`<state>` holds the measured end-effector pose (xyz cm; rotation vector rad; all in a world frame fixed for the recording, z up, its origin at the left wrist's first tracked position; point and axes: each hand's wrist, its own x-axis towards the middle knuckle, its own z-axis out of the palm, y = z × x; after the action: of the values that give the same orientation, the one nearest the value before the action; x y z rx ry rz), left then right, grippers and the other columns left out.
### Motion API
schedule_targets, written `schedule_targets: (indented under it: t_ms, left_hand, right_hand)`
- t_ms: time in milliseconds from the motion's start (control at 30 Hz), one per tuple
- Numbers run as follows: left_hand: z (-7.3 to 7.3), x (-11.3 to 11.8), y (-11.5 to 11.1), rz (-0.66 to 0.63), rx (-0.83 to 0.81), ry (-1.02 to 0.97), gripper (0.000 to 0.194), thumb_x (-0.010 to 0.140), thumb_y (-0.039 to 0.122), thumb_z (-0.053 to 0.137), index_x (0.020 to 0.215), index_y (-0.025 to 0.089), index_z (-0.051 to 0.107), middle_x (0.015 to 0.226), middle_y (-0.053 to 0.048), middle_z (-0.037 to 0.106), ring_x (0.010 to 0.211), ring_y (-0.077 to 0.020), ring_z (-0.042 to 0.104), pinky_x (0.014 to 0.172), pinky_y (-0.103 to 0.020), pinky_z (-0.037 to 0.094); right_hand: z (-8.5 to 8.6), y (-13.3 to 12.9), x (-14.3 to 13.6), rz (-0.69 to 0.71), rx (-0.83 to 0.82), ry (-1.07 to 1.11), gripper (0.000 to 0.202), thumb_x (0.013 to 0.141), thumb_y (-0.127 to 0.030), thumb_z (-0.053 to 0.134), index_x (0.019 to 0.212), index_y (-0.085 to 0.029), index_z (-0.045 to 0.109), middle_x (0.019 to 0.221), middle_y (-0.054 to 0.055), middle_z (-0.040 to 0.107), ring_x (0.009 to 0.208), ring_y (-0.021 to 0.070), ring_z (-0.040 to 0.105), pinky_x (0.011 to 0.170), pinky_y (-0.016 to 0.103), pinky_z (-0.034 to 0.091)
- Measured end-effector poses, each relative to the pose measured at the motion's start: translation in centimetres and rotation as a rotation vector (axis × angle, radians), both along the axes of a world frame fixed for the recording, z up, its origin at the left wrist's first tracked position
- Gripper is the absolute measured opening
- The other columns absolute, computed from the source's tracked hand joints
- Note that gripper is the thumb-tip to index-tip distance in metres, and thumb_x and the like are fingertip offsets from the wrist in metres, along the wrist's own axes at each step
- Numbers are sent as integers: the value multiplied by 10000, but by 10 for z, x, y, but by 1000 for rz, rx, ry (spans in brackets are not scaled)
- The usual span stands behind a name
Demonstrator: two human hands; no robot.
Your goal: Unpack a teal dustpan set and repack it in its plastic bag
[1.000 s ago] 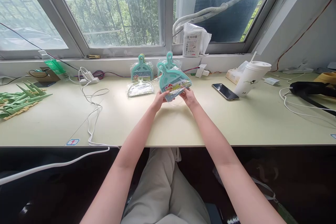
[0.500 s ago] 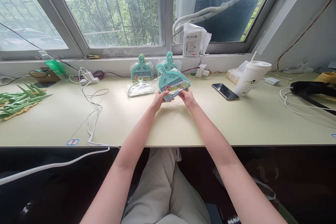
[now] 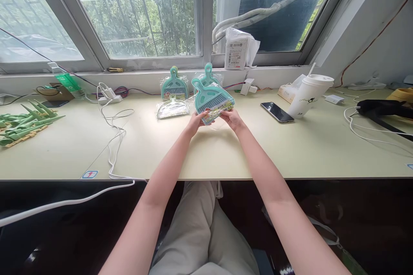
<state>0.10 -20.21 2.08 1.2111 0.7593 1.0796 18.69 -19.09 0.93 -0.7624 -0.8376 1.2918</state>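
A teal dustpan and brush set in clear wrap is held tilted above the table, its handle up to the left. My left hand grips its lower left corner, and my right hand grips the lower right edge. Behind it, another teal set stands against the wall, partly hidden by the held one. To the left stands a third wrapped teal set. In front of that one, a pale wrapped dustpan rests on the table.
On the pale table, a phone and a white cup with a straw are at the right. White cables and green leaf-like pieces lie left. A wrapped box stands on the sill.
The held dustpan set has tilted slightly between my hands, and the glare on its wrap has shifted. The other objects have stayed in place.
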Motion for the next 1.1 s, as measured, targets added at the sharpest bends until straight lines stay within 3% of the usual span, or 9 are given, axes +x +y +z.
schedule_targets:
  t_ms: [467,767,1100]
  left_hand:
    - [0,1,0,-1,-1,6,481,784,319,688,1202,133,537,987,-119,733,711,-215,732,682,-332,589]
    - [-2,0,2,49,-22,-11,449,782,303,700,1160,142,522,995,-108,721,688,-212,731,660,-338,588]
    - [0,-5,2,9,-1,28,418,795,323,703,1145,157,546,1018,-106,718,724,-213,739,720,-352,593]
  right_hand:
    - [0,-2,-9,-91,-52,18,238,687,-88,775,854,-194,642,855,18,756,921,200,730,950,374,595]
    - [-2,-4,-8,-7,13,-1,322,645,-99,809,905,-195,645,946,25,752,1014,208,710,994,368,570]
    - [-8,-1,-12,-57,11,-19,365,610,-90,836,895,-202,636,956,19,741,1059,216,694,1000,364,569]
